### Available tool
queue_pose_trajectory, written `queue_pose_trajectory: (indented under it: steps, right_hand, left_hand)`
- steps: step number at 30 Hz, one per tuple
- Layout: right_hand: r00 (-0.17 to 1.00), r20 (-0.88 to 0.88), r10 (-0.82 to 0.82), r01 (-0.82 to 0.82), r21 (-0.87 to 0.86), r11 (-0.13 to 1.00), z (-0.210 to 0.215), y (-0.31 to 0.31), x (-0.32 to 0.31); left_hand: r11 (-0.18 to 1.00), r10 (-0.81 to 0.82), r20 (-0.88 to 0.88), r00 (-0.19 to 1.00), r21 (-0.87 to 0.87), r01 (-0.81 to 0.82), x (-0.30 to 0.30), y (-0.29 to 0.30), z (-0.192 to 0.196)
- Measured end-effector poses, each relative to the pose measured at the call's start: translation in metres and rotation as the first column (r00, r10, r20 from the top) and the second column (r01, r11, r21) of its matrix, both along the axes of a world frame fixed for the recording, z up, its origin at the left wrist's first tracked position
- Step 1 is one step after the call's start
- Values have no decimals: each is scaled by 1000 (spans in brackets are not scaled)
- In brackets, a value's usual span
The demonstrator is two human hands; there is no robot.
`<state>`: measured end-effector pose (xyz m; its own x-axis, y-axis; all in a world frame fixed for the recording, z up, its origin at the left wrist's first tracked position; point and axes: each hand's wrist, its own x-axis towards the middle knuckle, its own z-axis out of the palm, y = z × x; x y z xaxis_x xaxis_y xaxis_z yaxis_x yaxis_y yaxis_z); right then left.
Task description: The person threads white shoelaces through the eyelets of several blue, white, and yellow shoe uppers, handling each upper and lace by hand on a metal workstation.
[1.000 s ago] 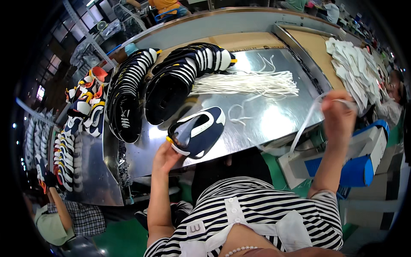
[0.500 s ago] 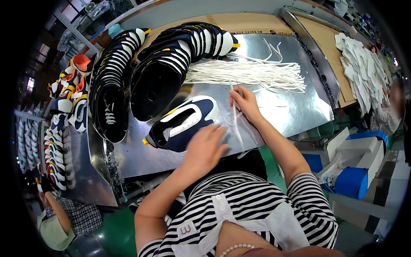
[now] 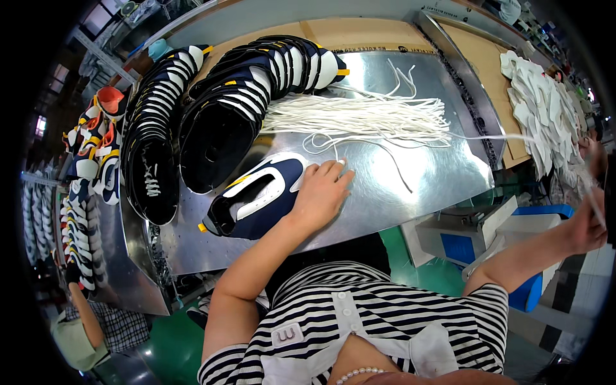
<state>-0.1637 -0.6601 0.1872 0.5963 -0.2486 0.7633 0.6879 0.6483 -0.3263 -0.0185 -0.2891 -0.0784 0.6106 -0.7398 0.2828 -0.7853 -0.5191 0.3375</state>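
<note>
A navy and white shoe upper (image 3: 260, 199) with a yellow heel tab lies on the metal table (image 3: 417, 189). My left hand (image 3: 321, 196) rests palm down over its toe, fingers bent and apart, fingertips beside a thin white lace loop. Far out at the right edge, my right hand (image 3: 584, 228) is closed on a white lace (image 3: 494, 136). That lace stretches away from the bundle of white laces (image 3: 359, 115) and blurs near the hand. Another dark-tipped lace end (image 3: 401, 173) curves across the metal.
Two curved rows of nested shoe uppers (image 3: 224, 135) stand at the left. Several colourful shoes (image 3: 96, 144) sit beyond them. White cut pieces (image 3: 539, 109) are heaped at the right, above a blue and white machine (image 3: 478, 240). Another person (image 3: 90, 327) is at lower left.
My right hand has swung from beside the lace bundle out to the far right, drawing a lace with it. My left hand has settled on the toe of the shoe upper.
</note>
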Motion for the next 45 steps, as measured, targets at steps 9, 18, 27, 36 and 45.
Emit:
queue_pose_trajectory:
  steps: [9, 18, 27, 36, 45]
  right_hand:
    - [395, -899, 192, -613, -102, 783, -182, 222, 59]
    - [701, -602, -384, -283, -728, 625, -293, 358, 88]
    - [706, -481, -520, 21, -720, 694, -273, 338, 104]
    - [409, -912, -25, -462, -231, 856, -256, 315, 70]
    - [506, -845, -172, -422, -417, 805, -254, 309, 62]
  left_hand:
    - [779, 598, 69, 799, 184, -599, -59, 146, 43]
    - [903, 149, -974, 169, 64, -425, -41, 213, -9]
    - [777, -281, -956, -80, -177, -605, -18, 140, 24]
    - [487, -316, -947, 62, -218, -846, -49, 122, 16]
    - [431, -488, -867, 98, -337, -837, -50, 118, 14]
